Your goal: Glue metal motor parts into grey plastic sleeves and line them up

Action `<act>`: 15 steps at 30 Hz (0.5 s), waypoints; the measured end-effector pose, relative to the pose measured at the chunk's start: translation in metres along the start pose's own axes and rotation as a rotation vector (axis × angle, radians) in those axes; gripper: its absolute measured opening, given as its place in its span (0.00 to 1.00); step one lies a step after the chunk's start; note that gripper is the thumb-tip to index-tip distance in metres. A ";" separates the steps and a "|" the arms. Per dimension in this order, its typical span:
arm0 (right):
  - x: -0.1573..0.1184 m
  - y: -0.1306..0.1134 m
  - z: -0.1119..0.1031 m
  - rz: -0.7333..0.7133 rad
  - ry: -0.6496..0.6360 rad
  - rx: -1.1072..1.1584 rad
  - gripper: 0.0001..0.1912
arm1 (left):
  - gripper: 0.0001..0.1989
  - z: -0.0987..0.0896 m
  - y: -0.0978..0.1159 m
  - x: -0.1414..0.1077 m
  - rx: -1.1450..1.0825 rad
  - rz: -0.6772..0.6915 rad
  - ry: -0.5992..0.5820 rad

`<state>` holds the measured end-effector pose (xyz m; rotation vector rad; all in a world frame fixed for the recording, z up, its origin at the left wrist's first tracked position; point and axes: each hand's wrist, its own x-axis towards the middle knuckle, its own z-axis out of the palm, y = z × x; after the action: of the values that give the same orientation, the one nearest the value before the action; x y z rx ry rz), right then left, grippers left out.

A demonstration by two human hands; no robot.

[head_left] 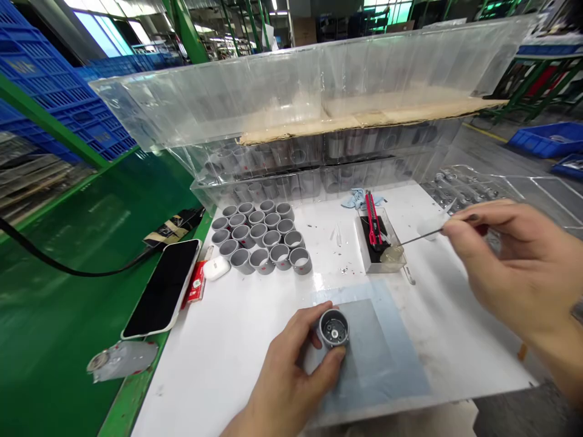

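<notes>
My left hand grips a short grey cylindrical cup, open end up, with a metal centre visible inside. My right hand pinches a thin metal pick whose tip reaches a translucent blob at the corner of a small clear box. A red utility knife lies in that box on a black pad. Several matching grey cups stand grouped on the white board, to the left of the box. A blue-grey sheet lies beneath my left hand.
A black smartphone, a white earbud case and a red packet lie at the board's left edge. Behind stand clear plastic bins holding grey parts. Green benchtop lies left, with blue crates beyond.
</notes>
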<state>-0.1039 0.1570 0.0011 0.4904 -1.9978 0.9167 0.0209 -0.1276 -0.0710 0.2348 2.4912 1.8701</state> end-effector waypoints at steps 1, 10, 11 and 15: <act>0.000 0.001 0.001 -0.018 -0.017 -0.038 0.05 | 0.24 0.000 0.000 0.000 0.000 0.006 -0.006; 0.005 -0.002 -0.001 -0.113 -0.084 -0.131 0.06 | 0.24 0.002 0.002 -0.001 -0.006 0.192 -0.040; 0.003 0.000 0.001 -0.129 -0.153 -0.134 0.06 | 0.24 0.002 0.002 -0.001 -0.007 0.209 -0.037; -0.002 0.006 0.005 -0.125 -0.433 -0.118 0.06 | 0.25 0.003 0.003 0.000 0.017 0.332 -0.051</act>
<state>-0.1099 0.1574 -0.0048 0.7893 -2.3602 0.6488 0.0218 -0.1243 -0.0693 0.7274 2.5624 1.9186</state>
